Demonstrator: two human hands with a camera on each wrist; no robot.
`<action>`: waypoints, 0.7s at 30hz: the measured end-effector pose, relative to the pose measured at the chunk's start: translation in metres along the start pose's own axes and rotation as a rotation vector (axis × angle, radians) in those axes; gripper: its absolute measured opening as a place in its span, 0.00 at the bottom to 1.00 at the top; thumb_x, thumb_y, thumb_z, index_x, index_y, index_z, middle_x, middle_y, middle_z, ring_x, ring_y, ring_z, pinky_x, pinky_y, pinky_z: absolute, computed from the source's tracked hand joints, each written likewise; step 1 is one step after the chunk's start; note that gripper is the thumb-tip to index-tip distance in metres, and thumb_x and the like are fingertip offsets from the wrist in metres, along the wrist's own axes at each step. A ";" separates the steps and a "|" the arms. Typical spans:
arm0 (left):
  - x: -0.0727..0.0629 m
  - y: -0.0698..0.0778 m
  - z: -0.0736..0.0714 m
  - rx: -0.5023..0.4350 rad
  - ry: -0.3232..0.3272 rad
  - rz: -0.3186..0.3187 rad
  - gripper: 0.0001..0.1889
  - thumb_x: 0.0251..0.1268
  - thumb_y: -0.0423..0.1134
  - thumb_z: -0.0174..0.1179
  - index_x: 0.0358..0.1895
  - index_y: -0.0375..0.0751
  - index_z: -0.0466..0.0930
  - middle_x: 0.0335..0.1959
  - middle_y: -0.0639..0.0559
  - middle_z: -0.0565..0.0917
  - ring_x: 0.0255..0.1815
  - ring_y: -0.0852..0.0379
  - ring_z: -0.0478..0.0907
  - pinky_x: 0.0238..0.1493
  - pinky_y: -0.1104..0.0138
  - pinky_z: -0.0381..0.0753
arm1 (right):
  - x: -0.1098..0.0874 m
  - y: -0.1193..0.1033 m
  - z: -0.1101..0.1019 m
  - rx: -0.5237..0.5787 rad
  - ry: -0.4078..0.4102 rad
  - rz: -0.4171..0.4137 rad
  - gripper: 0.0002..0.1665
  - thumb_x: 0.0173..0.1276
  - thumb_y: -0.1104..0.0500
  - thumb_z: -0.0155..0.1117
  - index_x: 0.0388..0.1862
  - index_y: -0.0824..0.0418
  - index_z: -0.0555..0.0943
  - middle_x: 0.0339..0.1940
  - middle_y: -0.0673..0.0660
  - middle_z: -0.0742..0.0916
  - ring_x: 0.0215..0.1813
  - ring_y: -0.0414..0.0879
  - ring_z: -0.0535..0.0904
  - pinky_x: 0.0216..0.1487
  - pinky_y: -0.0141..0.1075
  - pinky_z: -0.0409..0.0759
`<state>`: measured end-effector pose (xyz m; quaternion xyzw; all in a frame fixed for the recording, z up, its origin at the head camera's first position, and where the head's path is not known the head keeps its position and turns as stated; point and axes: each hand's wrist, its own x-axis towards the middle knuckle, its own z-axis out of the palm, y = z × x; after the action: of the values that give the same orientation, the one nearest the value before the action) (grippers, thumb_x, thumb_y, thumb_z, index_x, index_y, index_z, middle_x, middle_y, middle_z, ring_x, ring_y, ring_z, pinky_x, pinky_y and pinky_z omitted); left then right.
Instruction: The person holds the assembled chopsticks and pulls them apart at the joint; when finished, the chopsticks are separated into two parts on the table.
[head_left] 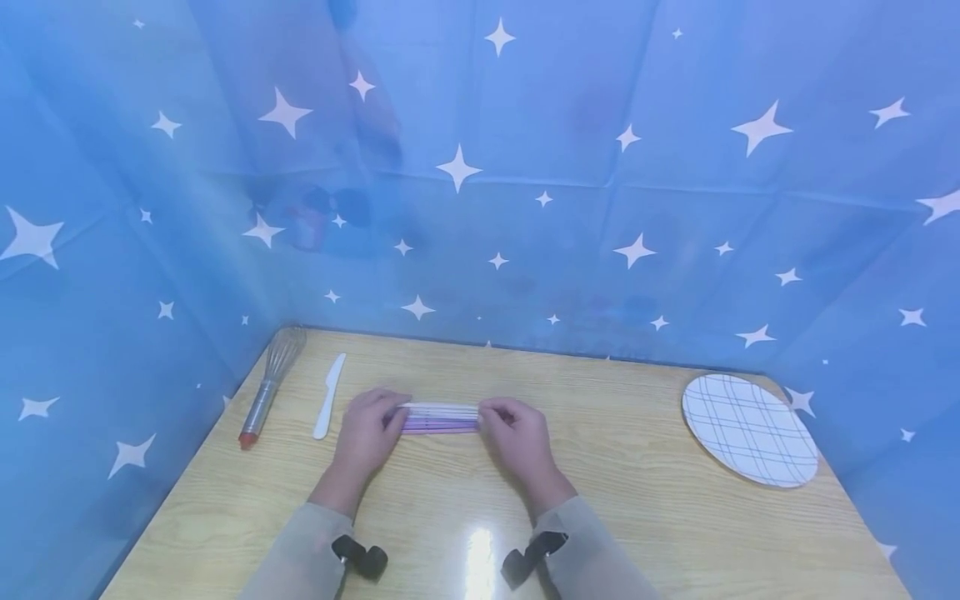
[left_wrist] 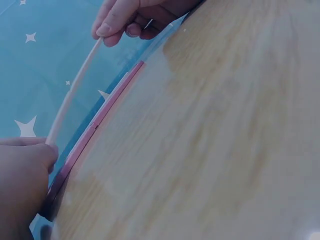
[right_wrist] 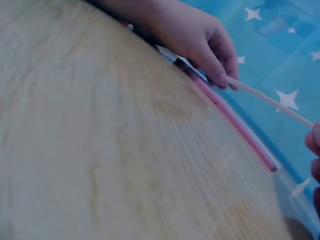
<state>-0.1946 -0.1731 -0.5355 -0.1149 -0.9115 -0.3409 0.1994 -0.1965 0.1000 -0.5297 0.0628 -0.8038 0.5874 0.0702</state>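
Note:
Between both hands a slender white stick is raised off the table, thicker toward its left end. My left hand pinches one end with thumb and fingers. The other end is pinched by my right hand. On the table under the stick lies a slim pink and purple stick-like thing with a dark left end, roughly parallel to it. From the head view several white and purple lengths show side by side between the hands, and their exact kind cannot be made out.
A whisk with a red-tipped handle and a white plastic knife lie left of the hands. Far right on the wooden table is a white plate with a checked pattern. Blue star-printed curtain stands behind the table.

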 end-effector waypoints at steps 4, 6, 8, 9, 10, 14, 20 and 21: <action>0.000 0.001 -0.001 0.010 0.052 0.050 0.11 0.66 0.40 0.76 0.50 0.47 0.92 0.48 0.51 0.91 0.55 0.45 0.84 0.70 0.44 0.70 | 0.002 0.001 -0.002 0.022 0.028 0.030 0.05 0.72 0.55 0.74 0.44 0.50 0.92 0.45 0.45 0.92 0.49 0.45 0.87 0.55 0.42 0.86; 0.000 0.001 -0.001 0.022 0.074 0.079 0.10 0.65 0.41 0.77 0.48 0.48 0.92 0.46 0.51 0.91 0.53 0.45 0.85 0.70 0.44 0.69 | 0.001 0.001 -0.003 -0.002 0.035 0.016 0.04 0.72 0.56 0.75 0.44 0.50 0.92 0.44 0.45 0.92 0.48 0.44 0.87 0.55 0.41 0.86; 0.000 0.001 0.000 0.038 0.092 0.104 0.10 0.65 0.41 0.77 0.47 0.49 0.93 0.45 0.52 0.92 0.52 0.45 0.85 0.69 0.45 0.69 | 0.000 0.001 -0.005 -0.023 0.028 -0.019 0.05 0.71 0.57 0.76 0.43 0.51 0.92 0.43 0.46 0.92 0.46 0.45 0.87 0.52 0.41 0.87; 0.000 0.001 0.000 0.043 0.102 0.117 0.09 0.64 0.41 0.77 0.46 0.49 0.93 0.44 0.52 0.92 0.51 0.45 0.86 0.69 0.45 0.70 | 0.000 0.001 -0.006 -0.034 0.021 -0.043 0.05 0.70 0.58 0.76 0.43 0.52 0.92 0.43 0.46 0.92 0.45 0.45 0.86 0.51 0.40 0.87; 0.000 0.001 0.001 0.048 0.111 0.131 0.09 0.64 0.41 0.78 0.46 0.48 0.93 0.44 0.51 0.92 0.51 0.45 0.86 0.68 0.45 0.71 | 0.000 0.001 -0.006 -0.044 0.013 -0.069 0.05 0.69 0.59 0.77 0.43 0.53 0.92 0.42 0.47 0.91 0.44 0.45 0.86 0.49 0.40 0.87; -0.001 0.003 0.002 0.049 0.135 0.176 0.09 0.62 0.39 0.78 0.45 0.47 0.93 0.42 0.50 0.92 0.49 0.44 0.87 0.64 0.43 0.74 | -0.001 0.003 -0.007 -0.063 -0.020 -0.162 0.07 0.68 0.63 0.78 0.44 0.55 0.92 0.39 0.47 0.90 0.40 0.45 0.86 0.45 0.37 0.88; -0.004 0.007 0.003 0.039 0.138 0.189 0.10 0.62 0.39 0.78 0.45 0.46 0.93 0.42 0.50 0.92 0.48 0.44 0.86 0.60 0.44 0.77 | 0.000 0.006 -0.011 -0.110 -0.015 -0.313 0.09 0.66 0.65 0.79 0.44 0.58 0.92 0.38 0.47 0.89 0.39 0.43 0.86 0.43 0.35 0.88; -0.004 0.007 0.003 0.038 0.138 0.189 0.10 0.62 0.39 0.78 0.45 0.46 0.93 0.42 0.51 0.91 0.48 0.45 0.86 0.60 0.45 0.77 | 0.001 0.006 -0.012 -0.117 -0.015 -0.340 0.09 0.66 0.65 0.79 0.44 0.58 0.92 0.38 0.48 0.89 0.39 0.43 0.86 0.44 0.35 0.88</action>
<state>-0.1896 -0.1662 -0.5351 -0.1726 -0.8870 -0.3104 0.2952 -0.1981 0.1132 -0.5320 0.1977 -0.8150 0.5187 0.1662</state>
